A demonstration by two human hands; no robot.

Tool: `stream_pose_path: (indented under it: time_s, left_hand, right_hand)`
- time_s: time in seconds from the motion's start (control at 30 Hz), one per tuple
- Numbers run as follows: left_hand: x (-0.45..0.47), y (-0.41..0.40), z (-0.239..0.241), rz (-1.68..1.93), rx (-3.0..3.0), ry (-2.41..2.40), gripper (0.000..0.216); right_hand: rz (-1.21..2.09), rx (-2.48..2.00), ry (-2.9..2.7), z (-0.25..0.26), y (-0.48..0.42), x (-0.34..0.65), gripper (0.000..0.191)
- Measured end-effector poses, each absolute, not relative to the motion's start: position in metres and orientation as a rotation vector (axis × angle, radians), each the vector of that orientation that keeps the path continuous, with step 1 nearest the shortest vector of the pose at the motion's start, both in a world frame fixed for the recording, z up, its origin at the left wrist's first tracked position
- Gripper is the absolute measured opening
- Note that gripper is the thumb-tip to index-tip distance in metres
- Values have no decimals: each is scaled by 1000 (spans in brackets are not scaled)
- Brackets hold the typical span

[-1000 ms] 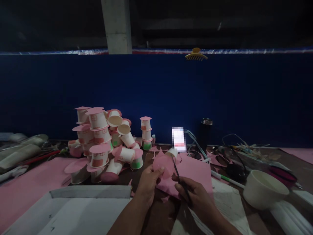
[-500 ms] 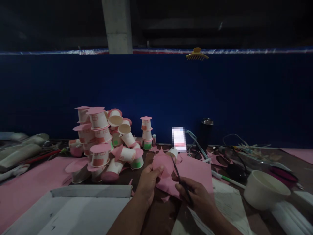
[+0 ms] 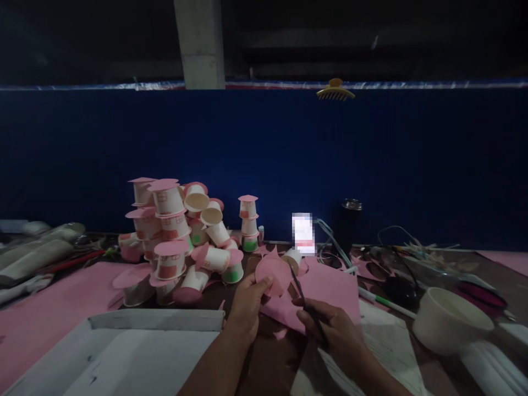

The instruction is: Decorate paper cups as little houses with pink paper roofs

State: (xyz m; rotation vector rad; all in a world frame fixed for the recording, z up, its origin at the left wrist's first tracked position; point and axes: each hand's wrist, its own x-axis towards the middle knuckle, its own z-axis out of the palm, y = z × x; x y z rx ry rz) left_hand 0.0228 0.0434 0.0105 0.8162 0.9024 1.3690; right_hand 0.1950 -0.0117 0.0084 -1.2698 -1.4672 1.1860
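Note:
My left hand (image 3: 249, 302) pinches a round piece of pink paper (image 3: 273, 274) by its lower left edge, thumb on top. My right hand (image 3: 328, 324) is closed around dark scissors (image 3: 304, 300), whose blades point up and away, just right of the paper circle. Under both hands lies a larger sheet of pink paper (image 3: 330, 286), with small pink scraps around it. Behind the circle, a white paper cup (image 3: 292, 258) lies partly hidden.
Paper cups with pink roofs (image 3: 171, 228) are piled at left, beside a small stacked cup tower (image 3: 249, 225). A white tray (image 3: 154, 319) lies in front. A lit screen (image 3: 303, 234), a dark bottle (image 3: 348, 228) and a cream bowl (image 3: 449, 322) stand toward the right.
The paper circle has shifted slightly left and turned a little in my left hand. The scissors stay in my right hand, nearly where they were. The view has moved very slightly.

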Motion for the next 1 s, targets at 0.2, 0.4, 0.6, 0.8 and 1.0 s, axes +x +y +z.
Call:
stream_pose_path:
  time_s: [0.2,0.4,0.6,0.8,1.0]
  left_hand:
    - [20,41,17,1388,819,912,33]
    - [19,40,19,1386,822,914,35]
    - [19,41,20,1382,820,904,38]
    - [19,43,17,1399,817,925,40]
    - [20,43,17,1393,811,922,42]
  right_hand:
    - [1168,-1299,-1500,13,-13,194,47]
    - [1124,-1334,-1508,20,-14,193,46]
    - [1163,-1311,-1502,17,-14,193,48]
    - [1166,-1326,-1488,18,-14,192,48]
    - [1136,-1337,-1494,24,-17,190,45]
